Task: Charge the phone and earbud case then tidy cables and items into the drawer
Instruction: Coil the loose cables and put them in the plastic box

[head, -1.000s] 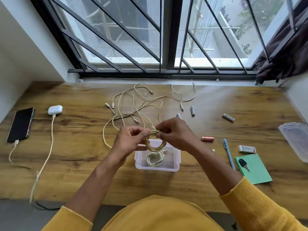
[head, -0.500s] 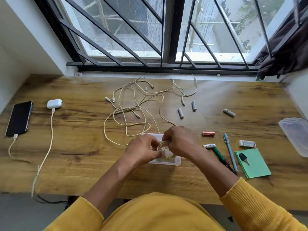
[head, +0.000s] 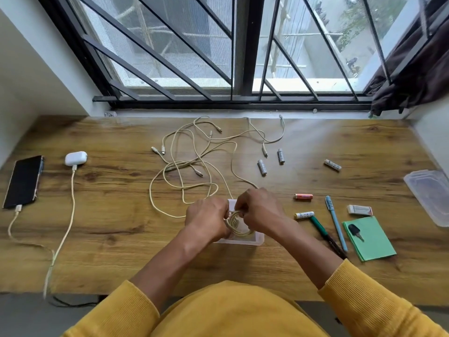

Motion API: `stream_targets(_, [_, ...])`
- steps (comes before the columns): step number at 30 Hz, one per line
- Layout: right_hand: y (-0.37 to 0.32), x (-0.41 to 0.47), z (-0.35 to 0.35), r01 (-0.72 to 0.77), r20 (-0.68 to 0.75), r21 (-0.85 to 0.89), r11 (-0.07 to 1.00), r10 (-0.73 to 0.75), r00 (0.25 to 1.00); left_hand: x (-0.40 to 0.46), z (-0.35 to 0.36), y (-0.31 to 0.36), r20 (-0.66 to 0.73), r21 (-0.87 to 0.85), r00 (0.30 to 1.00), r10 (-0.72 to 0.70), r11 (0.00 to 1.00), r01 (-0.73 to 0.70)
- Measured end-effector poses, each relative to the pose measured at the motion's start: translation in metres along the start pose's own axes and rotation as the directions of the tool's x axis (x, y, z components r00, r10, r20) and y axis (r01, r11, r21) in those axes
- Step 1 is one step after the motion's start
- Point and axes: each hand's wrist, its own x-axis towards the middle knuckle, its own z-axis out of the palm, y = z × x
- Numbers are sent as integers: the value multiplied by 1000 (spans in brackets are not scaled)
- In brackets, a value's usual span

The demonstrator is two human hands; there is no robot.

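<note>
My left hand (head: 207, 221) and my right hand (head: 261, 212) both grip a coiled cream cable (head: 239, 226) just above a small clear plastic box (head: 255, 240) at the desk's front middle. Most of the box is hidden under my hands. A loose tangle of cream cables (head: 194, 164) lies behind the box. At the far left the black phone (head: 24, 181) lies with a cable plugged in, and the white earbud case (head: 75, 158) beside it is plugged in too.
Several batteries (head: 262, 167) lie scattered right of the tangle. Two pens (head: 336, 226), an eraser (head: 359, 210), and a green notepad (head: 371, 239) with a key (head: 355, 231) sit at the right. A clear lid (head: 430, 195) lies at the right edge.
Both hands have lowered the coiled cable from above the box down to its opening. My view shifted slightly upward.
</note>
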Motion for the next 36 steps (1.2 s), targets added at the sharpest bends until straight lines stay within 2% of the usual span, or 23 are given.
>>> stream_targets(7, [2, -2, 9, 64, -45, -103, 993, -69, 997, -1, 8, 7, -73, 161, 997, 0, 987, 11])
stream_targets(12, [-1, -6, 14, 113, -62, -274, 955, -135, 989, -1, 6, 4, -92, 132, 996, -5, 991, 17])
stream_targets(15, [-2, -9, 20, 122, -66, -321, 939, -151, 986, 1, 4, -1, -69, 66, 998, 1, 998, 4])
stream_targets(19, [-1, -12, 22, 176, -54, -341, 924, -206, 977, 5, 3, -6, -60, -61, 998, 0, 998, -4])
stream_targets(25, [-7, -21, 24, 205, -50, -358, 911, -238, 970, 6, 9, -7, -130, -143, 991, -18, 990, -1])
stream_targets(31, [-1, -26, 29, 181, -147, -265, 947, -226, 963, 7, 16, -7, -201, -165, 979, -44, 986, 11])
stream_targets(36, [3, -21, 21, 145, -157, -240, 960, -186, 970, 7, 19, -6, -215, -169, 976, -41, 986, 4])
